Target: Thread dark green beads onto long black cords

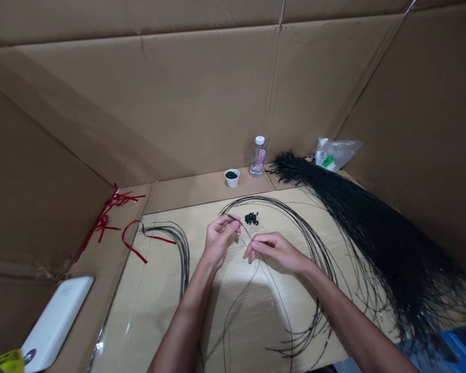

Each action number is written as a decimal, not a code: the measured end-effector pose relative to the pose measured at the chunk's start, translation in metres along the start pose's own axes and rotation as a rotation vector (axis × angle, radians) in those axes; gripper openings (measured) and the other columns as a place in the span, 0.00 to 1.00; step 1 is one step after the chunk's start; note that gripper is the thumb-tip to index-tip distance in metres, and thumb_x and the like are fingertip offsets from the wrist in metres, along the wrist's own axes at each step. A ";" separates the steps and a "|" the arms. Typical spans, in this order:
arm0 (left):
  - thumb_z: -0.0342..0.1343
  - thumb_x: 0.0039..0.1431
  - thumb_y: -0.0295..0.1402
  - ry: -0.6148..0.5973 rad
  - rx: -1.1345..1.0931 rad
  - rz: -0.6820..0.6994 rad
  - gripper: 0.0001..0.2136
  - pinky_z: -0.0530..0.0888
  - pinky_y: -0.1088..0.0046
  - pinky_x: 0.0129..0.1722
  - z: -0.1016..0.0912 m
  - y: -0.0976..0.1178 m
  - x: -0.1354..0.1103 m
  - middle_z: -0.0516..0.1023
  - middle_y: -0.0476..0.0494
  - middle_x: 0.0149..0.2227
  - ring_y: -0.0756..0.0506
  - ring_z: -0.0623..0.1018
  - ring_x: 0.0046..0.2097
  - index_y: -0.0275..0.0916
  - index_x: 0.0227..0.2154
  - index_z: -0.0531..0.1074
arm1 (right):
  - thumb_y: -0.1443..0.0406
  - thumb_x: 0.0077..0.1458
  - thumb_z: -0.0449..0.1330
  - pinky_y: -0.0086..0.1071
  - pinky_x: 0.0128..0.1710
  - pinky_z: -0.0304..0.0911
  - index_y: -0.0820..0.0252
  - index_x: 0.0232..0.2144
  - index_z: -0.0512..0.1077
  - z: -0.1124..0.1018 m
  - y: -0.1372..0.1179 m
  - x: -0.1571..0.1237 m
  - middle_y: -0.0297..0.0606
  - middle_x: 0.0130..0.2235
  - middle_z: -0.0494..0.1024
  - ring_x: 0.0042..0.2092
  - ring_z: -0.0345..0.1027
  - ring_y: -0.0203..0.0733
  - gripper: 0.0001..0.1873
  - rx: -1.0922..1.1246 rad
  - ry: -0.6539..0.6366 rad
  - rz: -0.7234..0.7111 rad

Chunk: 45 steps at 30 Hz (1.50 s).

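My left hand (219,241) and my right hand (277,252) meet above a pale board (140,311), both pinching a thin black cord (251,239) between fingertips. Just beyond them lies a small heap of dark beads (251,218). Long black cords (314,248) curve in a wide arc around my hands, and a shorter bunch of black cords (182,248) lies to the left. A large mass of black cords (376,243) spreads across the right side. At the back, a small white cup (232,177) holds more dark beads.
Cardboard walls (178,93) surround the work surface. A water bottle (258,157) and a plastic bag (334,154) stand at the back. Red ribbons (112,212) lie at the left, with a white power bank (56,321) at lower left. A blue crate (460,352) shows at lower right.
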<state>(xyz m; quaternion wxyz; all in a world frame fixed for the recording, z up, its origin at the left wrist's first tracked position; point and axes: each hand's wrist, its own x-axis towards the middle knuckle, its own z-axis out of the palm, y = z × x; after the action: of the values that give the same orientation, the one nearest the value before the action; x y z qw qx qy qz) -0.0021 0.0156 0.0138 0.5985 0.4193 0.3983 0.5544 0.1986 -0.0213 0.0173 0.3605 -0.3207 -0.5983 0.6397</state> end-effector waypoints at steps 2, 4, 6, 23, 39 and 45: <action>0.75 0.49 0.39 0.016 -0.023 0.004 0.14 0.75 0.72 0.31 0.001 0.002 0.000 0.79 0.45 0.32 0.50 0.75 0.30 0.37 0.35 0.82 | 0.46 0.68 0.62 0.38 0.45 0.68 0.61 0.34 0.83 0.000 0.000 0.000 0.44 0.37 0.84 0.40 0.76 0.46 0.25 -0.004 -0.007 -0.004; 0.75 0.49 0.37 0.034 -0.052 0.010 0.13 0.76 0.73 0.32 0.001 0.003 0.001 0.79 0.45 0.33 0.50 0.75 0.31 0.38 0.37 0.83 | 0.46 0.69 0.62 0.39 0.45 0.68 0.61 0.34 0.83 0.000 0.001 0.000 0.45 0.37 0.84 0.41 0.76 0.46 0.25 -0.024 -0.012 -0.009; 0.74 0.49 0.35 0.050 -0.080 0.018 0.13 0.76 0.73 0.34 0.000 0.003 0.002 0.80 0.44 0.35 0.51 0.76 0.32 0.38 0.38 0.83 | 0.46 0.68 0.62 0.39 0.45 0.68 0.61 0.34 0.83 -0.001 0.002 0.000 0.44 0.37 0.84 0.41 0.76 0.46 0.25 -0.036 -0.003 -0.014; 0.78 0.50 0.36 -0.010 -0.028 -0.008 0.18 0.77 0.74 0.40 -0.001 0.004 -0.002 0.83 0.45 0.35 0.49 0.80 0.34 0.37 0.43 0.83 | 0.46 0.67 0.64 0.37 0.43 0.67 0.61 0.41 0.83 -0.001 0.000 0.000 0.43 0.36 0.83 0.40 0.75 0.46 0.23 -0.060 0.100 -0.025; 0.80 0.46 0.35 0.027 -0.024 -0.069 0.24 0.77 0.75 0.38 -0.003 0.004 -0.002 0.84 0.46 0.34 0.50 0.81 0.34 0.39 0.48 0.83 | 0.49 0.71 0.60 0.36 0.40 0.65 0.61 0.30 0.82 0.005 0.003 0.000 0.42 0.32 0.82 0.37 0.74 0.45 0.25 -0.149 0.165 -0.054; 0.79 0.46 0.35 0.059 -0.041 -0.067 0.23 0.77 0.75 0.39 -0.003 0.006 -0.001 0.82 0.49 0.32 0.50 0.80 0.34 0.39 0.47 0.83 | 0.49 0.70 0.61 0.35 0.38 0.63 0.61 0.33 0.81 0.001 0.001 -0.001 0.41 0.32 0.82 0.36 0.72 0.43 0.23 -0.148 0.150 -0.034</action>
<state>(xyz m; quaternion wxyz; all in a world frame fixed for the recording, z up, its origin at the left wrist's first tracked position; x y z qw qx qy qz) -0.0066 0.0150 0.0183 0.6131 0.3770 0.4182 0.5542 0.1979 -0.0230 0.0162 0.3902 -0.3834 -0.6207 0.5617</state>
